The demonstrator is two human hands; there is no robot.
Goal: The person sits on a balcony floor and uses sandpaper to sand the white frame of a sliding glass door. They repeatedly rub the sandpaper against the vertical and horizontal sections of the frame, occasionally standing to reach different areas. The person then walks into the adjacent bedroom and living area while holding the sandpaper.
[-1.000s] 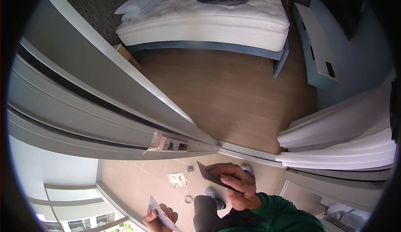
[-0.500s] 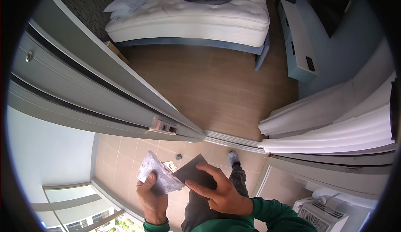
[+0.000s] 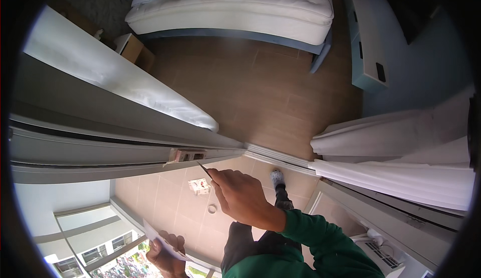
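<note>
The right hand (image 3: 246,199) is pinching a dark plate (image 3: 204,170), which is showing its thin edge and pointing its tip up near the fitting (image 3: 190,156) in the grey panel (image 3: 125,150); from here I'm not seeing clearly whether they are touching. Lower down, the left hand (image 3: 168,258) is gripping a pale plate (image 3: 154,233), holding it tilted. Between the hands, a ring (image 3: 209,210) and a packet (image 3: 199,187) are lying on the tiles (image 3: 165,198).
</note>
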